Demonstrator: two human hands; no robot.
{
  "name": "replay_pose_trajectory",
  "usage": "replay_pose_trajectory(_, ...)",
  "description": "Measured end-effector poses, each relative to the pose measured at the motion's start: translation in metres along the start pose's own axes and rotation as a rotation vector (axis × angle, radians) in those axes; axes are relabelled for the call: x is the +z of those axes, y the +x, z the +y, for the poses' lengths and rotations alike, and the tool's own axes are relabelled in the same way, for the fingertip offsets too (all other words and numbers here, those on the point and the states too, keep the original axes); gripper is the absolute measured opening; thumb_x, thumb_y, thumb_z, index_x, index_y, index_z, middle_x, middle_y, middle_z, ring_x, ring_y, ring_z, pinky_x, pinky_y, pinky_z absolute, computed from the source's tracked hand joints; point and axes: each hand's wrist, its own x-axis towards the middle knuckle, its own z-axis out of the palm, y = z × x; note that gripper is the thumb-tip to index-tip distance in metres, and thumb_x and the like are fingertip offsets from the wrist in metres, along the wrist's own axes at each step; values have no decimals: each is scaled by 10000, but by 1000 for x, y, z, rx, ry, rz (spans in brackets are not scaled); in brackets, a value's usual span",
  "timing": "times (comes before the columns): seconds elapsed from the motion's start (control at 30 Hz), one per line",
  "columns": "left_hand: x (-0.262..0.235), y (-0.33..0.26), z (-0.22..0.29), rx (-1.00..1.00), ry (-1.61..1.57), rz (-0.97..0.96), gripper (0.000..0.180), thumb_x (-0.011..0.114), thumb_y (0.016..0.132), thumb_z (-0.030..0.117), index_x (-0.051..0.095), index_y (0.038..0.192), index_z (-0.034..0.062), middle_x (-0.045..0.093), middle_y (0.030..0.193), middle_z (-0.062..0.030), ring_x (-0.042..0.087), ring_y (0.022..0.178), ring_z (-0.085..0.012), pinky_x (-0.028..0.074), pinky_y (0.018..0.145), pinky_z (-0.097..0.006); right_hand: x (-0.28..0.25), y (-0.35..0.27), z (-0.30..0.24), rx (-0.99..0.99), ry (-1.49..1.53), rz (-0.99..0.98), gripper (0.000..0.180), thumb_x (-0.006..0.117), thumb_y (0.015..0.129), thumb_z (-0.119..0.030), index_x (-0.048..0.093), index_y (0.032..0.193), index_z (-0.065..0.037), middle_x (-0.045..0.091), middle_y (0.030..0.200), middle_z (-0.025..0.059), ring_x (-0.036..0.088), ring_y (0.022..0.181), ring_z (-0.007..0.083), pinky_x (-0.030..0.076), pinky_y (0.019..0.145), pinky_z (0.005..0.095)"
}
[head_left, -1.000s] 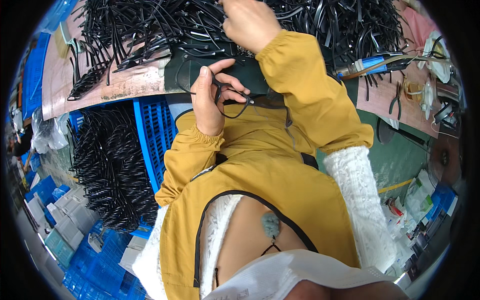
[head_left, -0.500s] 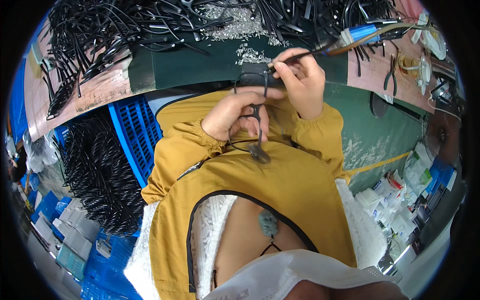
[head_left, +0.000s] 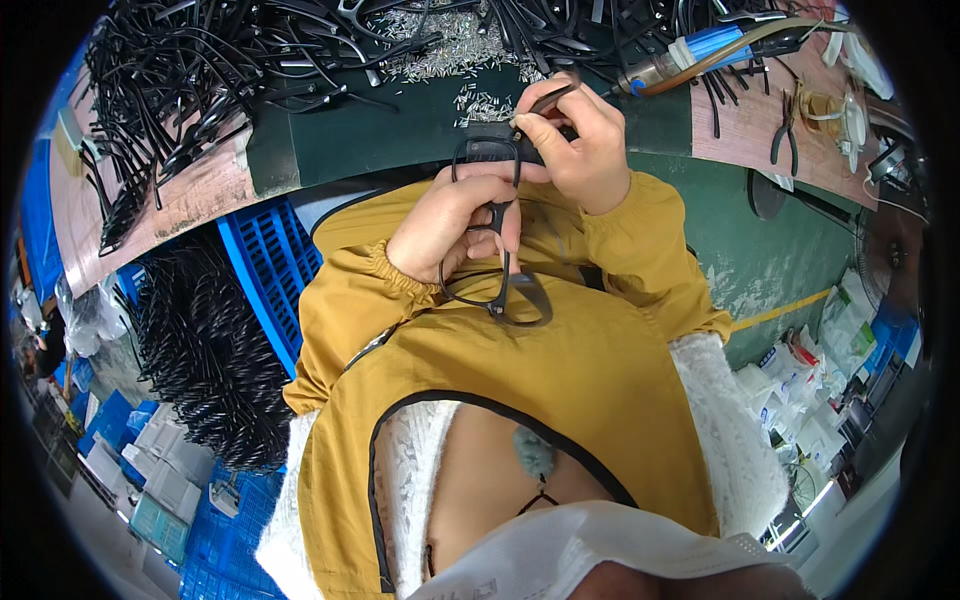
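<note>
My left hand (head_left: 455,222) is closed around the bridge of a black eyeglass frame (head_left: 502,262), held upright along its length at the table edge. One rim reaches up to the edge, and the other hangs below my fingers over my yellow clothing. My right hand (head_left: 590,150) pinches a slim black piece (head_left: 555,95), which looks like a temple arm, at the upper outer corner of the frame. The fingertips hide where they meet. Just beyond them, small clear and silvery pins (head_left: 485,103) lie scattered on the dark green mat (head_left: 370,135).
Heaps of black temple arms (head_left: 200,75) cover the table's far side. A blue-bodied hand tool with a hose (head_left: 700,55) lies at the right, near black-handled pliers (head_left: 785,140). A blue crate (head_left: 265,260) and a pile of black frame parts (head_left: 200,350) stand low on my left.
Both hands and the frame have shifted slightly left. The black piece in my right hand now tilts up more steeply, and the frame's lower rim has turned to show more of its opening.
</note>
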Motion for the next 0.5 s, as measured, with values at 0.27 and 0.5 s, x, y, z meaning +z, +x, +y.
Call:
replay_pose_trajectory(0.27, -6, -7, -1, 105, 94, 51, 352, 468, 963, 110, 672, 1216, -23, 680, 699, -110, 683, 649, -160, 389, 524, -213, -4, -8, -7, 63, 6, -26, 128, 710, 877, 16, 680, 995, 55, 677, 942, 111, 694, 805, 183, 573, 716, 278)
replay_pose_trajectory(0.5, -6, 2, 29, 576, 185, 147, 229, 483, 934, 87, 674, 967, -34, 670, 1279, -238, 628, 1202, -247, 468, 999, -312, -83, 19, 19, -51, 329, 973, 279, 483, 1079, -216, 592, 1160, 28, 644, 941, 93, 591, 837, 173, 486, 806, 314)
